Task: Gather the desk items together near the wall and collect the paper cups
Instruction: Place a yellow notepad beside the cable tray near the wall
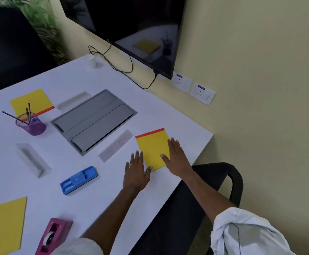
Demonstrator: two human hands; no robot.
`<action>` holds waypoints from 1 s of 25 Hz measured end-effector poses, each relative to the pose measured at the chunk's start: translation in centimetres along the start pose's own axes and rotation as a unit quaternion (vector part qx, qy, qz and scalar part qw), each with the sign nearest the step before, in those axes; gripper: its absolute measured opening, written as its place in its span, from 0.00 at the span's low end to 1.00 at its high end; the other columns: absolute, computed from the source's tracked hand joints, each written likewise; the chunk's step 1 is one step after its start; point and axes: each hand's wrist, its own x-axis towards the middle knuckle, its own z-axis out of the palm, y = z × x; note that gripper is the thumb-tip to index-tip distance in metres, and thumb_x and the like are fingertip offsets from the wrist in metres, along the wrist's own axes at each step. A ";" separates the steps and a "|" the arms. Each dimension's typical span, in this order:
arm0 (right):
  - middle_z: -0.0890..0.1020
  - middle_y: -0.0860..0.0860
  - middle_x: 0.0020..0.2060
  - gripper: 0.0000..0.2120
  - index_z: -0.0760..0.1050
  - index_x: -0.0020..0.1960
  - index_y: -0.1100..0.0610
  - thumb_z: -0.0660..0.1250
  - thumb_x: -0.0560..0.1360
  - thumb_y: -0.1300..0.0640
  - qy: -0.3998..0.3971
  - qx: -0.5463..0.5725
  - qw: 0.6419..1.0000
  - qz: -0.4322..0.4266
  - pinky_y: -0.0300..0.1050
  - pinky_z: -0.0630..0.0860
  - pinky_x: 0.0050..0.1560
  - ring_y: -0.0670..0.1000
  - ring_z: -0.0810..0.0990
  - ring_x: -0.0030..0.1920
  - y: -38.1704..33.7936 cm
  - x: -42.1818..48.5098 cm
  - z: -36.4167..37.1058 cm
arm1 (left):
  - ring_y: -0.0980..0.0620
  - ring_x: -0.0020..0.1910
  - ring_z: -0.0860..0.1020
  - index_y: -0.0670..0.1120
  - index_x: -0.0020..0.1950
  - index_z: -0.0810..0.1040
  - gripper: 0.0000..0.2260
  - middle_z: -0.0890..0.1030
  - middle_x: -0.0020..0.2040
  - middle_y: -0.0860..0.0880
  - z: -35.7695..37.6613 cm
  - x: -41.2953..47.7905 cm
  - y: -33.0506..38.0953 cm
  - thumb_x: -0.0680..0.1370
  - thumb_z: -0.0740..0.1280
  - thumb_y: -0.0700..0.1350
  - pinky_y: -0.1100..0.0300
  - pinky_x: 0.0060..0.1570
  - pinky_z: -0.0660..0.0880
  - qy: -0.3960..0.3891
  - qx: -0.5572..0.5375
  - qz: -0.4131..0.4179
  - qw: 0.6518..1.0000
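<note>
A yellow notepad (153, 148) with a red top strip lies on the white desk (87, 203) near its right corner. My left hand (136, 172) rests flat beside the pad's lower left edge, thumb touching it. My right hand (175, 157) lies flat on the pad's right side, fingers spread. Neither hand grips anything. A second yellow pad (28, 102) lies at the far left, and a third yellow pad (2, 225) at the near left. A small white paper cup (93, 61) stands at the desk's far corner by the wall.
A purple mesh pen holder (31, 125) with pens, a blue eraser tray (79, 179), a pink tape dispenser (52, 236), clear name stands (32, 160) and a grey cable box lid (93, 120) sit on the desk. A black chair (218, 181) stands at the right edge; a screen (131, 28) hangs on the wall.
</note>
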 end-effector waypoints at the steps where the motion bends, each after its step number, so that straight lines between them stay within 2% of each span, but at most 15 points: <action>1: 0.47 0.57 0.81 0.36 0.45 0.81 0.61 0.56 0.83 0.43 -0.015 0.002 1.000 -0.001 0.52 0.50 0.80 0.56 0.44 0.81 1.3 1.3 -0.1 | 0.45 0.81 0.48 0.45 0.82 0.46 0.34 0.48 0.82 0.45 0.6 0.9 0.5 0.83 0.55 0.59 0.44 0.78 0.53 -0.002 -0.028 -0.015 0.999; 3: 0.49 0.58 0.81 0.36 0.46 0.81 0.62 0.59 0.83 0.47 -0.035 0.023 0.999 0.009 0.50 0.52 0.80 0.57 0.47 0.81 3.2 3.3 0.0 | 0.44 0.81 0.52 0.43 0.82 0.48 0.35 0.52 0.82 0.44 1.6 2.3 1.5 0.82 0.61 0.56 0.45 0.77 0.56 -0.002 -0.122 -0.041 0.992; 6: 0.59 0.61 0.76 0.33 0.51 0.79 0.64 0.63 0.82 0.53 -0.057 0.063 0.994 0.063 0.50 0.59 0.74 0.60 0.60 0.75 5.8 6.1 0.9 | 0.42 0.78 0.60 0.40 0.81 0.51 0.36 0.58 0.80 0.42 3.2 5.0 2.1 0.81 0.66 0.51 0.45 0.75 0.61 -0.013 -0.270 -0.121 0.955; 9: 0.59 0.61 0.75 0.35 0.52 0.79 0.64 0.66 0.80 0.54 -0.102 0.089 0.982 0.129 0.52 0.59 0.74 0.62 0.62 0.74 8.4 9.2 2.5 | 0.40 0.75 0.66 0.40 0.80 0.55 0.34 0.64 0.77 0.39 5.4 8.0 1.8 0.80 0.67 0.49 0.43 0.71 0.66 0.005 -0.325 -0.222 0.919; 11: 0.61 0.61 0.73 0.35 0.55 0.78 0.64 0.68 0.79 0.54 -0.101 0.071 0.983 0.137 0.51 0.59 0.74 0.61 0.63 0.74 9.4 10.2 3.8 | 0.40 0.70 0.71 0.40 0.78 0.60 0.30 0.69 0.73 0.39 6.4 9.1 1.5 0.80 0.67 0.47 0.41 0.67 0.71 0.037 -0.324 -0.235 0.916; 14: 0.68 0.61 0.67 0.29 0.65 0.72 0.63 0.71 0.76 0.57 -0.052 0.068 0.985 0.148 0.51 0.65 0.68 0.62 0.70 0.67 9.6 11.3 5.0 | 0.44 0.61 0.78 0.44 0.77 0.64 0.28 0.73 0.68 0.41 7.2 9.9 1.5 0.79 0.69 0.45 0.42 0.60 0.77 0.063 -0.384 -0.261 0.883; 18: 0.76 0.61 0.60 0.21 0.72 0.63 0.63 0.74 0.72 0.64 -0.027 0.137 0.968 0.210 0.53 0.73 0.62 0.61 0.77 0.60 9.9 12.6 5.7 | 0.44 0.60 0.79 0.44 0.73 0.70 0.24 0.78 0.64 0.43 8.0 10.9 -0.1 0.77 0.69 0.39 0.43 0.60 0.77 0.062 -0.412 -0.305 0.857; 20: 0.80 0.60 0.57 0.20 0.75 0.62 0.63 0.74 0.71 0.66 -0.028 0.179 0.956 0.231 0.51 0.77 0.57 0.59 0.80 0.58 10.3 12.9 4.9 | 0.42 0.58 0.80 0.42 0.67 0.76 0.19 0.81 0.60 0.42 7.6 11.4 -0.7 0.76 0.68 0.35 0.42 0.59 0.78 0.045 -0.475 -0.327 0.816; 22: 0.81 0.59 0.56 0.20 0.76 0.62 0.63 0.75 0.71 0.66 -0.040 0.188 0.954 0.231 0.46 0.77 0.51 0.58 0.81 0.56 10.4 13.4 4.1 | 0.39 0.57 0.81 0.40 0.62 0.80 0.15 0.83 0.56 0.40 7.0 11.7 -1.3 0.76 0.67 0.31 0.42 0.57 0.80 0.022 -0.536 -0.335 0.774; 24: 0.82 0.59 0.56 0.18 0.78 0.60 0.61 0.74 0.71 0.65 -0.031 0.220 0.946 0.235 0.43 0.74 0.49 0.57 0.81 0.56 10.6 13.7 3.4 | 0.40 0.57 0.82 0.40 0.61 0.79 0.14 0.84 0.56 0.39 6.0 11.8 -1.6 0.77 0.67 0.31 0.45 0.56 0.80 0.003 -0.560 -0.317 0.765; 25: 0.81 0.60 0.56 0.17 0.79 0.59 0.59 0.74 0.71 0.65 -0.024 0.249 0.939 0.235 0.44 0.75 0.51 0.56 0.80 0.58 10.6 14.1 2.9 | 0.41 0.56 0.82 0.41 0.63 0.78 0.15 0.83 0.57 0.40 5.6 11.9 -1.8 0.78 0.67 0.32 0.46 0.56 0.80 -0.002 -0.578 -0.301 0.759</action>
